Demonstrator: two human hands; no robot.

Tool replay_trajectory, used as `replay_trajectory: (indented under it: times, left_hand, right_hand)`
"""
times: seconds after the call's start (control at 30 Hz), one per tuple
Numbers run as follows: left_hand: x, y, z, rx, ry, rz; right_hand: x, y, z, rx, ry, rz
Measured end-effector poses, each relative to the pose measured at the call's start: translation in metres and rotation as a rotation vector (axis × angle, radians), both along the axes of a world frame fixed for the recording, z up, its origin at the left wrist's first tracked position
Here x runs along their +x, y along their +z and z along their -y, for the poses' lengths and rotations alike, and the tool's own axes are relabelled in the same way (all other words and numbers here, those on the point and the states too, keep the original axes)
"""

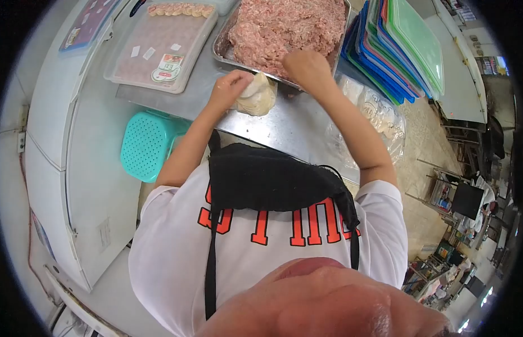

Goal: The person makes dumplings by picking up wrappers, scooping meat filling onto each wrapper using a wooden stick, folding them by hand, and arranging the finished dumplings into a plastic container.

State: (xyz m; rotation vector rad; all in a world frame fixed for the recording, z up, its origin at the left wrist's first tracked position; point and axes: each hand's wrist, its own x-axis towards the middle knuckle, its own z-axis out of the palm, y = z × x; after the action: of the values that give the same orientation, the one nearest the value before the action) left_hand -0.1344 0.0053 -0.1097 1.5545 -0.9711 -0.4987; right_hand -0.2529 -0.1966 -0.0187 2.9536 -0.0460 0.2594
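My left hand [228, 90] is closed, thumb and fingers pressed on the top of a stack of pale round wrappers [257, 100] near the front edge of the steel table [261, 132]. Behind and to the right, my right hand [307, 68] rests at the near edge of a mass of pink minced meat [284, 28] in a metal tray [218, 48]. Its fingers are curled in and their tips are hidden, so whatever they hold cannot be seen.
At the left lies a lidded plastic container [143, 62] with labels and a row of filled pieces. A stack of coloured lids [393, 50] stands at the right, beside plastic-wrapped packs [379, 112]. A turquoise stool [145, 147] is below the table's left edge.
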Motion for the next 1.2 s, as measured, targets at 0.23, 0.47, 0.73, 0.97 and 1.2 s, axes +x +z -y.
replay_trajectory:
  times: [0.23, 0.47, 0.73, 0.97, 1.2]
  left_hand:
    - [0.008, 0.005, -0.014, -0.165, -0.052, -1.13]
    - [0.022, -0.003, -0.038, -0.159, -0.122, -1.228]
    - [0.048, -0.006, -0.048, 0.168, -0.276, -0.643]
    - [0.076, -0.012, -0.045, 0.121, -0.228, -0.382]
    - [0.085, 0.0, -0.061, 0.151, -0.257, -0.667]
  right_hand:
    - [0.007, -0.017, -0.031, 0.084, -0.305, -0.109]
    - [-0.015, -0.023, -0.033, 0.29, -0.292, -0.005]
    - [0.01, 0.002, -0.048, 0.324, -0.305, 0.023]
    - [0.042, 0.042, -0.037, 0.155, -0.269, 0.065]
    - [0.042, -0.008, -0.045, 0.072, -0.387, -0.263]
